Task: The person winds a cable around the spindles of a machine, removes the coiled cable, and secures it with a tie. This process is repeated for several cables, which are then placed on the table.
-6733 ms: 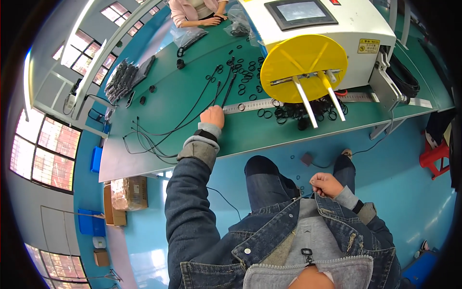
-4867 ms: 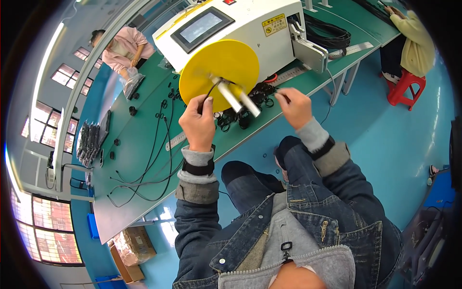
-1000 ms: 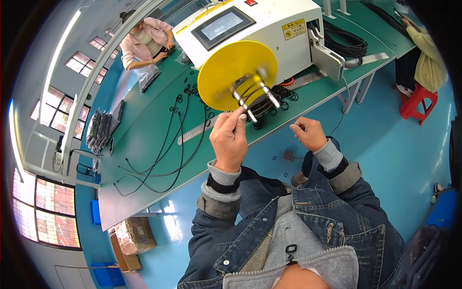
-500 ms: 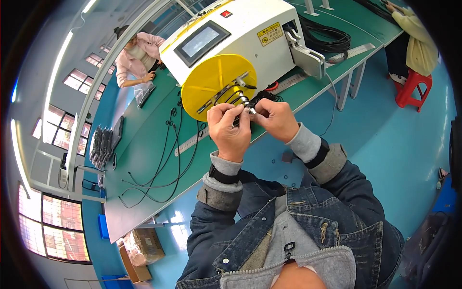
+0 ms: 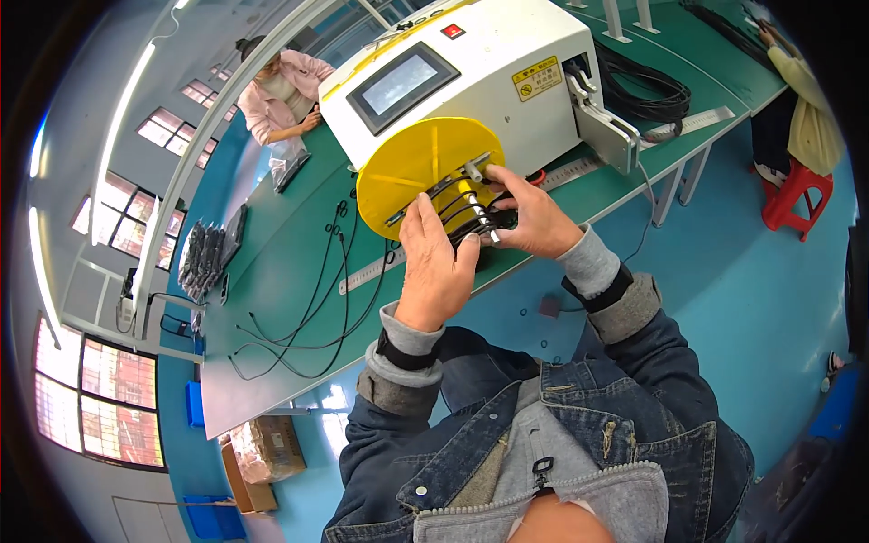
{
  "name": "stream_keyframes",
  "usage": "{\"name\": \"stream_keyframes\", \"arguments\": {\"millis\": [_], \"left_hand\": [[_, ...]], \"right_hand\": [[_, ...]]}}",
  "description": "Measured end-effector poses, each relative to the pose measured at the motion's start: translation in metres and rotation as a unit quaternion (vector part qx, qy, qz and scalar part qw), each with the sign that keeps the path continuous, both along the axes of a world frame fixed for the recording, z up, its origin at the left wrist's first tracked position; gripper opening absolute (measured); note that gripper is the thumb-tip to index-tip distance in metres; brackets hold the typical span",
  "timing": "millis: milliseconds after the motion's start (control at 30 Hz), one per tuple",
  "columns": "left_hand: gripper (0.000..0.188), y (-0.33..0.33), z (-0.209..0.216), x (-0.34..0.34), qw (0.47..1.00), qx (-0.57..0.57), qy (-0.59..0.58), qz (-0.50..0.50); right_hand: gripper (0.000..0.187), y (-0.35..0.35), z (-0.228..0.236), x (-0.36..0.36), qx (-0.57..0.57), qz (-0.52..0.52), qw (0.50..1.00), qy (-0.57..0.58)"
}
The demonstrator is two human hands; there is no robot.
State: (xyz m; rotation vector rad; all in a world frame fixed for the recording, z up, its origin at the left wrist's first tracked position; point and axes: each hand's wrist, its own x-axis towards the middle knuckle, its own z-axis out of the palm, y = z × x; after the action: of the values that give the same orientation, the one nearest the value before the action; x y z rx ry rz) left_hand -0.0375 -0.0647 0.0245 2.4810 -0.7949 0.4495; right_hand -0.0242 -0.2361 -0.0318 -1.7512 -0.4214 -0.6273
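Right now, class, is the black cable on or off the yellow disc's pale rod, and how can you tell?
On: loops of black cable lie around the pale rod standing out from the yellow disc.

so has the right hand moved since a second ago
Yes: judged against the white machine, the right hand has moved forward and left, closer to the yellow disc.

Yellow disc (image 5: 407,167): smooth, hard, low sheen. Post (image 5: 494,236): bright bare metal, polished look. Black cable (image 5: 501,219): smooth plastic or rubber sheath, cannot tell which. Machine housing (image 5: 534,122): smooth, painted look. Screen (image 5: 398,83): glossy. Tabletop (image 5: 281,262): smooth, near matt. Jacket (image 5: 634,398): coarse denim, frayed patches. Stool (image 5: 798,201): shiny plastic. Floor (image 5: 724,317): glossy.
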Motion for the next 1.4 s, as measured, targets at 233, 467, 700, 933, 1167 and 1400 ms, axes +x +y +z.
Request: {"name": "stream_keyframes", "arguments": {"millis": [233, 467, 700, 933, 1167, 1400], "left_hand": [[0.059, 0.003, 0.005, 0.004, 0.998, 0.028, -0.05, -0.008], [0.036, -0.002, 0.013, -0.005, 0.995, 0.092, -0.036, -0.024], [0.025, -0.007, 0.004, 0.0, 0.98, 0.052, -0.192, 0.016], [0.017, -0.002, 0.013, 0.0, 0.999, 0.032, 0.01, -0.036], [0.019, -0.007, 0.035, 0.001, 0.982, 0.183, 0.034, -0.01], [0.02, -0.005, 0.027, -0.03, 0.991, 0.13, -0.011, -0.044]], "right_hand": [[0.075, 0.015, -0.013, 0.009, 0.187, 0.2, 0.959, 0.075], [0.053, 0.049, -0.021, -0.006, 0.38, 0.2, 0.902, 0.04], [0.026, 0.045, -0.022, -0.011, 0.35, 0.194, 0.912, 0.089], [0.012, 0.044, -0.008, -0.019, 0.233, 0.113, 0.96, 0.104], [0.013, 0.044, 0.004, -0.023, 0.136, 0.043, 0.981, 0.136], [0.01, 0.055, -0.014, -0.042, 0.16, -0.002, 0.984, 0.081]]}}
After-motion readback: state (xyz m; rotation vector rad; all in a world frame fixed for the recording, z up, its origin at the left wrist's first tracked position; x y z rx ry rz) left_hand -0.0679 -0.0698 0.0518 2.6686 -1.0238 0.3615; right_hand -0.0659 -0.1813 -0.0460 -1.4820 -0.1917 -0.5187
